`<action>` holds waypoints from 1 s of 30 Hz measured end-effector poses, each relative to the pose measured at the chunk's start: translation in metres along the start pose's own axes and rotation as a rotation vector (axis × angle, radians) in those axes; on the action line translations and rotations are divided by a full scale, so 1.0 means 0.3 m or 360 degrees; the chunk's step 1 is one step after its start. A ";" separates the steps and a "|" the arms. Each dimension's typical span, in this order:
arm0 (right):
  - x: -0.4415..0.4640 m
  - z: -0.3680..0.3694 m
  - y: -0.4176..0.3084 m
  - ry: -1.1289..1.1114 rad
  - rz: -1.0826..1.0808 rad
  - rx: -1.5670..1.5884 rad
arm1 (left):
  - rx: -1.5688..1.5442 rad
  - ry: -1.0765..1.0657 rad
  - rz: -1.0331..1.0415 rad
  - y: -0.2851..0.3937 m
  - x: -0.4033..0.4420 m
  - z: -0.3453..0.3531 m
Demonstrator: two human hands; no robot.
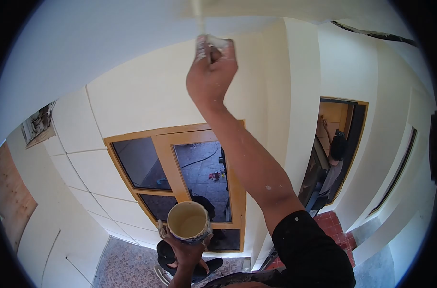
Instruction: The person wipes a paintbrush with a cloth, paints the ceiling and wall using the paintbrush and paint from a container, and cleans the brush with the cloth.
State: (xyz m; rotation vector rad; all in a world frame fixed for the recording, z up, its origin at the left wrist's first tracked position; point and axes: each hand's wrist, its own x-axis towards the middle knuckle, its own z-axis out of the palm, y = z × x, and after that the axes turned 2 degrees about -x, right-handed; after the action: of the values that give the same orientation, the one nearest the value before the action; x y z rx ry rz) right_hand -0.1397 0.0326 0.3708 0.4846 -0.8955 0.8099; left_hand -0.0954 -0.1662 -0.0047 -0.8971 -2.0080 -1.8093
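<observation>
High in the head view, my right hand (212,69) is closed round the handle of a pale brush (199,14), which is blurred at the top edge, against the ceiling. White paint marks the fingers and forearm. Low in the middle, my left hand (182,247) grips a round paint pot (188,223) from beneath and around its sides. The pot is upright, with cream paint inside and dried paint on its rim.
Behind are a cream wall (146,86) and a wood-framed glass door (173,149). A seated person (168,254) in dark clothes is below the pot. Another person (338,149) stands in the doorway at right. Red tiles (336,230) cover part of the floor.
</observation>
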 end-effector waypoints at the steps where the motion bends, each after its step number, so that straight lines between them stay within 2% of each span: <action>1: -0.027 0.010 -0.016 -0.0195 0.0151 -0.0027 | -0.0001 0.0021 -0.0013 0.010 0.007 0.007; 2: -0.040 0.010 -0.024 -0.0214 0.0163 -0.0009 | 0.0149 -0.0027 0.0129 0.020 0.015 0.015; 3: -0.040 -0.004 -0.031 -0.0411 0.0301 -0.0120 | 0.0300 -0.0077 0.0273 0.031 0.025 0.025; 4: -0.034 -0.023 -0.036 -0.0604 0.0435 -0.0239 | 0.0055 -0.0092 0.0214 0.053 0.027 0.037; 5: -0.020 -0.036 -0.038 -0.0620 0.0436 -0.0236 | 0.0048 -0.0081 0.0206 0.035 0.018 0.043; 11: 0.220 -0.246 0.009 -0.0137 -0.0239 -0.0270 | 0.0032 -0.0170 0.0180 0.017 -0.024 0.046; 12: 0.241 -0.291 -0.003 -0.0137 -0.0248 -0.0278 | 0.0082 -0.0174 0.0137 -0.016 -0.039 0.040; 14: 0.256 -0.366 -0.034 0.0232 0.0025 -0.0159 | 0.0125 -0.0184 0.0099 -0.031 -0.048 0.028; 15: 0.257 -0.385 -0.046 0.0232 0.0016 -0.0168 | 0.0091 -0.0139 0.0090 -0.014 -0.052 0.018; 17: 0.256 -0.418 -0.065 0.0536 0.0015 0.0029 | 0.0055 -0.0113 0.0083 -0.023 -0.059 0.007; 19: 0.259 -0.389 -0.012 0.0606 -0.0045 0.0019 | 0.0162 -0.0101 -0.0017 -0.056 -0.064 0.002; 20: 0.266 -0.367 0.027 0.0645 -0.0050 0.0248 | 0.0160 -0.0135 -0.0007 -0.059 -0.063 0.002; 22: 0.216 -0.277 0.073 0.0605 -0.0221 0.0173 | -0.0010 -0.0140 0.0002 -0.054 -0.060 0.016; 23: 0.171 -0.196 0.099 0.0530 -0.0373 -0.0125 | -0.0013 -0.0170 0.0012 -0.036 -0.055 0.025; 25: 0.092 -0.072 0.082 0.0327 -0.0208 -0.0123 | -0.0018 -0.0184 -0.0010 0.012 -0.045 0.041; 26: 0.061 -0.055 0.040 0.0150 -0.0015 -0.0066 | -0.0015 -0.0202 -0.0006 0.014 -0.047 0.046; 27: 0.030 -0.054 0.004 -0.0029 0.0180 -0.0004 | 0.0097 -0.0188 0.0040 0.016 -0.047 0.051; 28: 0.010 -0.076 -0.009 -0.0019 0.0179 -0.0009 | 0.0211 -0.0173 0.0085 0.017 -0.048 0.052; 30: -0.009 -0.129 -0.020 -0.0333 0.0457 -0.0124 | 0.0085 -0.0181 0.0041 0.039 -0.052 0.048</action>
State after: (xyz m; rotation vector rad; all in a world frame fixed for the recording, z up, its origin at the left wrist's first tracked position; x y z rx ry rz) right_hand -0.1168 0.0538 0.3468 0.3810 -1.2047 0.9931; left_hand -0.0735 -0.1561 -0.0072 -1.0263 -2.0920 -1.7180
